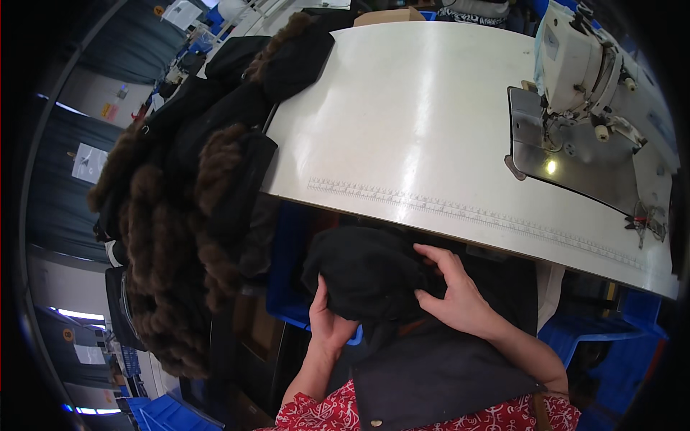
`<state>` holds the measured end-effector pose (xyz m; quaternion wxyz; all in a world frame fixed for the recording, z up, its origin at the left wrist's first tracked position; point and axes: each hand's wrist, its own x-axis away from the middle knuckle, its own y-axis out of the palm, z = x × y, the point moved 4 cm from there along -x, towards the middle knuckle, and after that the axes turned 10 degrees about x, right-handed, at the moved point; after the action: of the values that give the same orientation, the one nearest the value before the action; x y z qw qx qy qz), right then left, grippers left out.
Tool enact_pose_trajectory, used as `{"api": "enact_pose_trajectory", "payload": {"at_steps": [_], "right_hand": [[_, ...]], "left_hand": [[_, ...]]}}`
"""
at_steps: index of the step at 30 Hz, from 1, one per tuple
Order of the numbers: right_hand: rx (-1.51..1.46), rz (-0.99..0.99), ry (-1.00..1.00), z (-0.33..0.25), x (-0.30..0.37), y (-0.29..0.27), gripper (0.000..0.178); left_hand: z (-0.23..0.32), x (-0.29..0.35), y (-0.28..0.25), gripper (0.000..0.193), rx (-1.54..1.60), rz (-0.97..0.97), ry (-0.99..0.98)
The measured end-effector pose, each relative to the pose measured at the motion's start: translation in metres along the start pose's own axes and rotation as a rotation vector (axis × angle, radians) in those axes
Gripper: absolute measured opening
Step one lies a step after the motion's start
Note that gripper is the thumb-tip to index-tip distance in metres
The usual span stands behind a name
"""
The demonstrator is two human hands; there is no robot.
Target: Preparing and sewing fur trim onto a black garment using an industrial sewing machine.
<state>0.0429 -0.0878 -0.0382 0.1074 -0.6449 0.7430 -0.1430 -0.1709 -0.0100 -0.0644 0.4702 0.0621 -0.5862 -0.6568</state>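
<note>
In front of my lap, below the table edge, a bunched, rounded piece of black fabric (363,271) is held between my two hands. My left hand (332,316) grips its lower left side, with the thumb up along the cloth and the other fingers hidden behind or beneath it. On the opposite side my right hand (456,294) holds the edge between thumb and forefinger, which sit some way apart; the remaining fingers are partly out of sight. A dark apron (438,377) covers my lap under the fabric.
A white sewing table (402,108) with a printed ruler (460,208) lies ahead. On its right stands a sewing machine (575,72), with small scissors (645,223) nearby. Black garments with brown fur trim (154,230) are heaped at left. A blue bin (287,287) sits below the table.
</note>
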Motion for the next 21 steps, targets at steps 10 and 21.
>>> {"api": "enact_pose_trajectory", "payload": {"at_steps": [10,21], "right_hand": [[0.034,0.182,-0.271,-0.018,0.011,-0.025,0.057],[0.200,0.318,-0.465,-0.014,0.023,-0.022,0.019]], "left_hand": [[-0.029,0.019,-0.005,0.056,-0.240,0.008,-0.035],[-0.031,0.014,0.009,0.067,0.101,-0.292,-0.059]]}}
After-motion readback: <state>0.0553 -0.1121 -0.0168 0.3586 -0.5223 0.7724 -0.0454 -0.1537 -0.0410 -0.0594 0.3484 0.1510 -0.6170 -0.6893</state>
